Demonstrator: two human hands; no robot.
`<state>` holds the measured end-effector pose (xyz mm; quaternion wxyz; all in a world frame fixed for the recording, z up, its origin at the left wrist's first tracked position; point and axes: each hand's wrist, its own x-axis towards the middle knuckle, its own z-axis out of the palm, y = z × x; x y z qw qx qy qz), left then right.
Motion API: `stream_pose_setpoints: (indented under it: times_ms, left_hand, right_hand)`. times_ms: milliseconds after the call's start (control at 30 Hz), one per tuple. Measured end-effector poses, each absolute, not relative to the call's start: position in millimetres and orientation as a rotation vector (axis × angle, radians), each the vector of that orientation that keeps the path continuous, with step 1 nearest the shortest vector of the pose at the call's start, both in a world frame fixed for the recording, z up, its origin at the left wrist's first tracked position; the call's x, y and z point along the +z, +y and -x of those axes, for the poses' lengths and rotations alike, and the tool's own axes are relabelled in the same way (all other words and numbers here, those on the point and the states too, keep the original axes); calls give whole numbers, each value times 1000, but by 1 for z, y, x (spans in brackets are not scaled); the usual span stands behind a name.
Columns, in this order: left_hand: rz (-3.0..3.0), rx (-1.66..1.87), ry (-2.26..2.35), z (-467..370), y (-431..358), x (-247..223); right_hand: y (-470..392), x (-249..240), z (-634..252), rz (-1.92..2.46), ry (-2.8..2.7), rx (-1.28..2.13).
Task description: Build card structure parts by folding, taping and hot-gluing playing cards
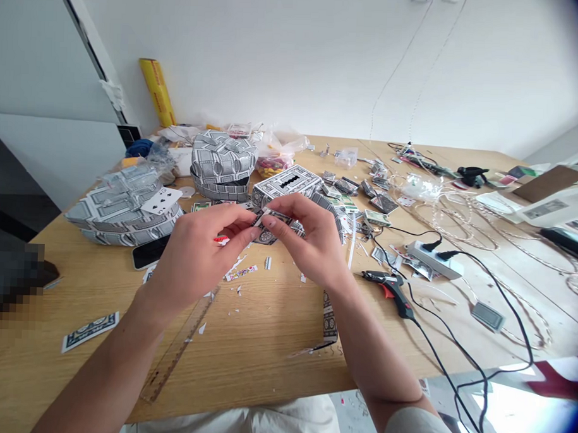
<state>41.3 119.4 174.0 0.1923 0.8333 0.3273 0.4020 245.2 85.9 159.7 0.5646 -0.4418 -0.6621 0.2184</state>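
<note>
Both of my hands meet over the middle of the table, pinching a small piece of patterned playing card (266,223) between thumbs and fingertips. My left hand (205,248) grips it from the left, my right hand (311,239) from the right. Fingers hide much of the piece. Just behind stands a box made of patterned cards (288,180). A strip of folded cards (330,316) lies under my right forearm. Paper scraps (239,273) are scattered below my hands, and a clear ruler (183,345) lies beside my left forearm.
A black glue gun (391,289) and a white power strip (434,259) with cables sit right. Left are a card-woven oval form (121,207), a phone (150,253) and a loose card (90,331). A round card-woven form (222,163) and a yellow roll (157,92) stand behind.
</note>
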Motion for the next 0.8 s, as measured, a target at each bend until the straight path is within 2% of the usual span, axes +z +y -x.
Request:
stream_pose_setpoints:
  times_ms: [133,300,567,800]
  left_hand:
    - [-2454,1183,873,-40,120,175]
    - [-2531,1292,850,-42,122,174]
    - [-2281,1148,907,-41,122,174]
    - [-2084,1220,771,-38,121,176]
  right_hand:
    - [86,159,-244,962,-1592,541]
    - [89,157,-241,905,-1372,763]
    - [87,161,-244,871,-1232,852]
    - [85,165,-244,841,-1252,976]
